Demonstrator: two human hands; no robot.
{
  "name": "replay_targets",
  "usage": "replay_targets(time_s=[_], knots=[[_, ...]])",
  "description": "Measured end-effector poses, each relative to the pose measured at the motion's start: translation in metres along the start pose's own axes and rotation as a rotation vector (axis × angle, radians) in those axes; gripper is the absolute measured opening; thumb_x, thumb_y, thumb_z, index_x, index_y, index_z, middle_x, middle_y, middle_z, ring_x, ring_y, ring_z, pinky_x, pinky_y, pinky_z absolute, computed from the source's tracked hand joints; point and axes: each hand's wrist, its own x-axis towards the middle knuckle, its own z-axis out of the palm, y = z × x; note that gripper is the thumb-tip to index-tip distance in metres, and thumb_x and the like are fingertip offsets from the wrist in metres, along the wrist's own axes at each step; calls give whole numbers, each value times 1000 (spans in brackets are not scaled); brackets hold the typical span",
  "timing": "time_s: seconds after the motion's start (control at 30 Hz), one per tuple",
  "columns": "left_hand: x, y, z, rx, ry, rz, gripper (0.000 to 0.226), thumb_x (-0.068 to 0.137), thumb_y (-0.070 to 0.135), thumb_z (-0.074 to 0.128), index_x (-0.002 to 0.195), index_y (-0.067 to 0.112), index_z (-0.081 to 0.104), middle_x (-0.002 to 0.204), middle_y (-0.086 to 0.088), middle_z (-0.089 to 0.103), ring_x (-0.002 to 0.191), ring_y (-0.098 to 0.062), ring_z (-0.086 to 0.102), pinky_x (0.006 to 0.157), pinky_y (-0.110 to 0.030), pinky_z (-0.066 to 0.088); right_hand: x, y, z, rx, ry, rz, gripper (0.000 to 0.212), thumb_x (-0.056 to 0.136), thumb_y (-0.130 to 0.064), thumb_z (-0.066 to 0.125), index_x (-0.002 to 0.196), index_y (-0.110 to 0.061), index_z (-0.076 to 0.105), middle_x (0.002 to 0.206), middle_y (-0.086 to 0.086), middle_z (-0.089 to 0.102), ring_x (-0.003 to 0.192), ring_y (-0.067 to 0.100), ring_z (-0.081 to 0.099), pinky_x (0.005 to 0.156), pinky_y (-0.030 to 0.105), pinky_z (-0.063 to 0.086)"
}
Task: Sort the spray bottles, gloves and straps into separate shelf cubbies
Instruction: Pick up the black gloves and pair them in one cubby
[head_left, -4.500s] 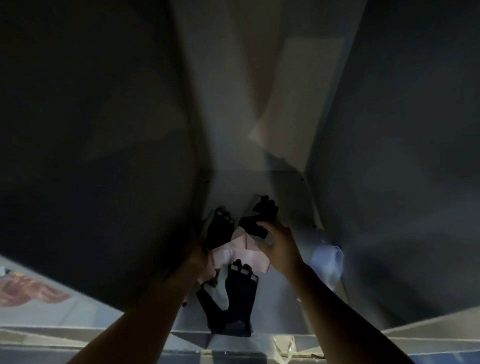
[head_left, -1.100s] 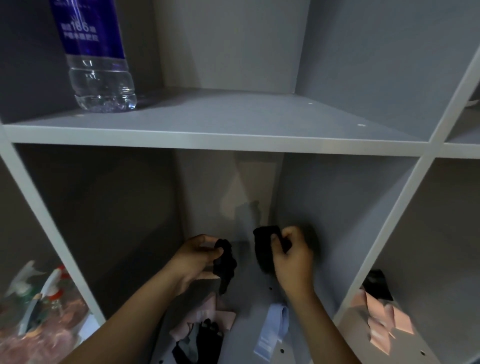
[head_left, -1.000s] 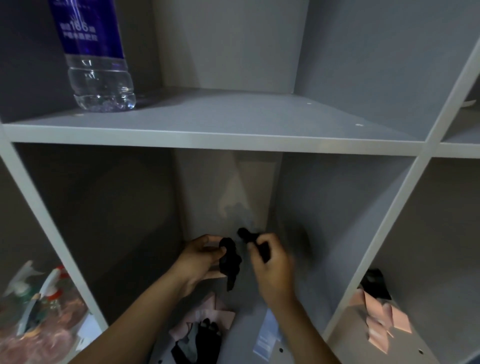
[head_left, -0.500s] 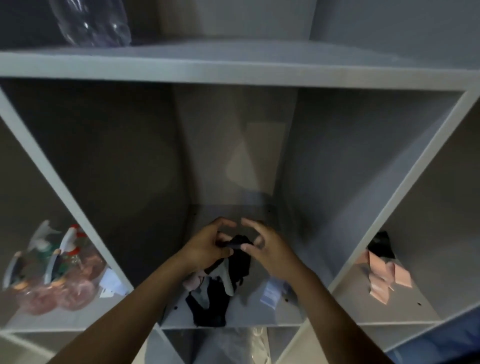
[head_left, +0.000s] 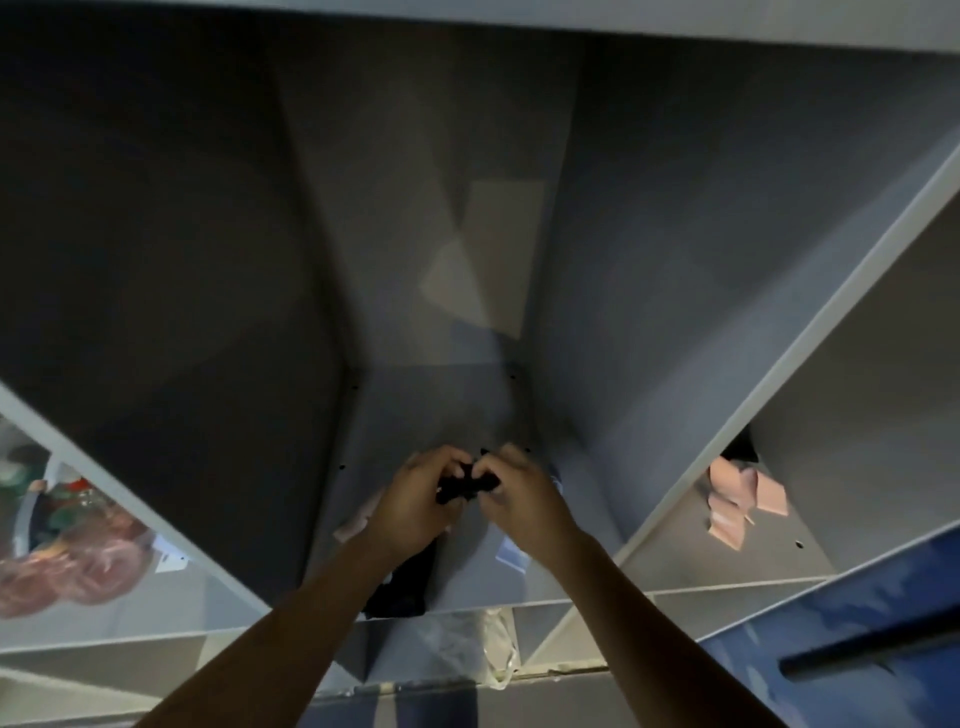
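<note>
Both my hands reach into the middle grey cubby (head_left: 441, 415). My left hand (head_left: 421, 501) and my right hand (head_left: 519, 499) pinch one bunched black glove (head_left: 465, 486) between them, low over the cubby floor. Under my left wrist lies another black glove (head_left: 402, 584), with a pink piece (head_left: 356, 525) showing beside it. A light blue strap (head_left: 511, 551) peeks out below my right wrist. Spray bottles (head_left: 57, 525) with pink liquid fill the left cubby. Pink folded pieces (head_left: 737, 499) lie in the right cubby.
Grey divider panels (head_left: 779, 374) wall the middle cubby on both sides. A clear plastic bag (head_left: 493, 654) hangs in the cubby below. A blue surface (head_left: 857, 623) shows at the lower right.
My hands came together on the black glove and lowered it toward the cubby floor. The view dropped from the upper shelf with the water bottle into the middle cubby.
</note>
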Motion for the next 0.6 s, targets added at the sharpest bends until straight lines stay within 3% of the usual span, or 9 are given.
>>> replay_targets(time_s=[0.1,0.2,0.37,0.53,0.6], knots=[[-7,-12,19,98,16,75,32,69,12,68,99,23,68,94,7,67,90,-11,59,80,-27,47,-18,17,29,-3,-19,6,22,81,-9,63,101,-19,64,108,0,58,89,16,61,78,27,50],[-31,-41,50,159,-150,-22,23,73,23,59,94,28,68,98,5,70,94,-16,64,82,-34,52,-46,36,71,-72,-111,90,18,80,-13,59,96,-21,60,105,1,59,90,22,62,76,37,54],[-74,-77,85,258,-316,-119,24,78,22,65,101,31,64,105,9,68,101,-11,63,90,-30,52,-90,57,115,-145,-228,149,16,69,-17,67,82,-23,60,87,-3,62,83,21,59,71,37,56],[-84,-81,81,189,-260,-117,30,82,18,64,111,24,66,111,5,68,102,-11,64,90,-24,50,-95,63,112,-112,-220,164,34,73,-29,68,107,-26,66,107,-5,65,100,20,57,85,34,52],[-89,-67,68,117,-170,-175,31,82,16,66,112,22,67,110,8,65,101,-6,62,89,-18,49,-98,53,100,22,-152,223,44,74,-36,67,117,-26,64,114,-5,62,105,16,57,92,28,49]])
